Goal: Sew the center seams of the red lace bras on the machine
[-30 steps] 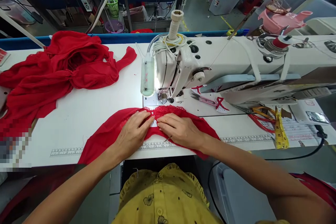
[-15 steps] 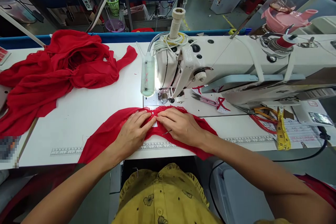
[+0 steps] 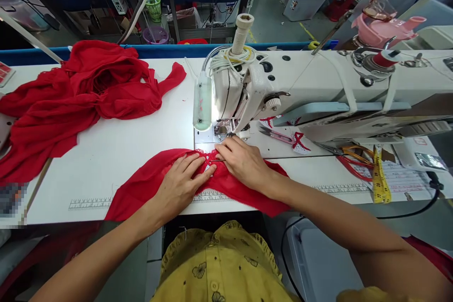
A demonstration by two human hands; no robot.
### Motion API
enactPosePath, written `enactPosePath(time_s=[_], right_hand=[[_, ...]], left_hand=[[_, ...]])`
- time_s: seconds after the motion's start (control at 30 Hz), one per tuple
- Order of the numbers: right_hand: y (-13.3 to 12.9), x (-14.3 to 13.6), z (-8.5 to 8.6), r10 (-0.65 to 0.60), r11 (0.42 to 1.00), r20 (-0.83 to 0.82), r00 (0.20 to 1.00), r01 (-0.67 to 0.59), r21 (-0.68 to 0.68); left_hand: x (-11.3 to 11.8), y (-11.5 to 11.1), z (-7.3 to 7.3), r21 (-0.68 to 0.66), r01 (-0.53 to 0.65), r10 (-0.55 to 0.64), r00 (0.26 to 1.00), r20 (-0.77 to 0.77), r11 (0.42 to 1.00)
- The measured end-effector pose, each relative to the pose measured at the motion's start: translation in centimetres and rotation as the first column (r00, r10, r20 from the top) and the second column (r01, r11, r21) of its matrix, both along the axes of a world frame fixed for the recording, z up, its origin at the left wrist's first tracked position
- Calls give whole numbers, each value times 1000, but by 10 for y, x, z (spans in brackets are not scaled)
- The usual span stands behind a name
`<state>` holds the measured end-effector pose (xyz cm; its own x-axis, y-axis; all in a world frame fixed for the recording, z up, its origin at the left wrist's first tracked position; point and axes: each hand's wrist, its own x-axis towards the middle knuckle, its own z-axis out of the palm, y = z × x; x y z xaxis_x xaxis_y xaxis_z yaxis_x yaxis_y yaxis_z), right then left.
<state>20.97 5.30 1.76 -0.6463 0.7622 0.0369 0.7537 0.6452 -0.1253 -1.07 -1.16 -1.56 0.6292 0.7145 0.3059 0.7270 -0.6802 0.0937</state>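
Note:
Red lace-edged cloth [image 3: 141,184] is spread on the sewing table in front of the sewing machine's needle area [image 3: 224,128]. My left hand [image 3: 184,181] lies on it with fingers stretched out, pressing it down, the thumb beside a small white patch [image 3: 208,168] at the narrow middle. My right hand [image 3: 244,163] is curled over the cloth's upper edge, just below the presser foot. From under its fingers pokes a thin, pointed metal tool [image 3: 218,160], its tip toward the lace; the rest is hidden, so its kind is unclear.
A heap of red cloth [image 3: 81,89] lies at the left. Right of the needle are small snips [image 3: 278,135], orange-handled scissors [image 3: 357,153] and a yellow measuring tape [image 3: 380,179]. The white machine arm [image 3: 311,75] spans the right side. A printed ruler [image 3: 90,204] runs along the front edge.
My right hand has moved up toward the presser foot, and the tool's tip now lies higher, by the lace. The left hand stays nearly in place; the cloth's middle has shifted slightly down.

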Motion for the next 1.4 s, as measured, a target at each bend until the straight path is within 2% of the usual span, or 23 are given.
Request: enactPosePath(time_s=[0.1,0.17,0.2,0.23,0.3,0.33,0.37,0.4,0.43,0.47,0.5,0.53,0.57,0.6,0.7,0.8,0.97,1.13,1.4], right_hand=[[-2,-1,4,37,999,-20,999,-38,-39],[-1,1,15,37,987,-82,996,-49,-151],[0,4,23,28,966,-118,993,-57,-250],[2,10,33,14,925,-153,988,-71,-374],[6,26,51,35,773,-182,983,-142,-619],[8,35,58,81,698,-198,977,-197,-689],[10,44,63,133,665,-203,970,-239,-708],[10,52,65,158,710,-170,973,-231,-665],[10,57,65,129,816,-101,987,-163,-554],[7,61,62,37,927,-15,999,-40,-374],[4,62,57,-79,983,50,996,86,-164],[-1,60,51,-174,985,76,982,173,21],[-6,56,43,-200,973,71,977,190,131],[-10,51,36,-151,975,35,988,143,167],[-15,33,14,111,993,-207,972,-99,72],[-5,21,-1,180,981,-379,908,-194,3],[10,11,-4,138,984,-326,935,-168,-64],[14,-5,-1,33,992,-213,976,-58,-109],[19,-9,-10,-93,975,-293,952,27,-219]], left_hand=[[0,-2,1,0,13,-13,1000,1,1000],[0,-2,2,-8,19,-19,1000,2,1000],[0,-2,2,-14,21,-21,1000,5,1000],[-1,-2,2,-20,22,-22,1000,8,1000],[-1,-2,2,-39,24,-24,1000,9,999],[-2,-2,2,-48,25,-25,1000,9,999],[-2,-2,2,-57,27,-27,1000,8,998],[-2,0,2,-66,30,-30,1000,6,997],[-2,1,2,-74,35,-35,999,4,997],[-2,4,2,-80,42,-42,999,4,996],[-2,6,3,-83,50,-50,999,3,995],[-1,9,3,-87,59,-59,998,0,994],[0,11,4,-89,67,-68,998,-4,994],[1,13,4,-87,69,-70,997,-9,994],[7,9,8,-60,48,-48,999,4,997],[18,-5,11,-47,19,-16,998,60,999],[33,-28,10,-62,11,-6,997,78,998],[27,-29,4,-53,73,-71,997,29,996],[22,-39,1,-8,66,-66,998,0,998]])
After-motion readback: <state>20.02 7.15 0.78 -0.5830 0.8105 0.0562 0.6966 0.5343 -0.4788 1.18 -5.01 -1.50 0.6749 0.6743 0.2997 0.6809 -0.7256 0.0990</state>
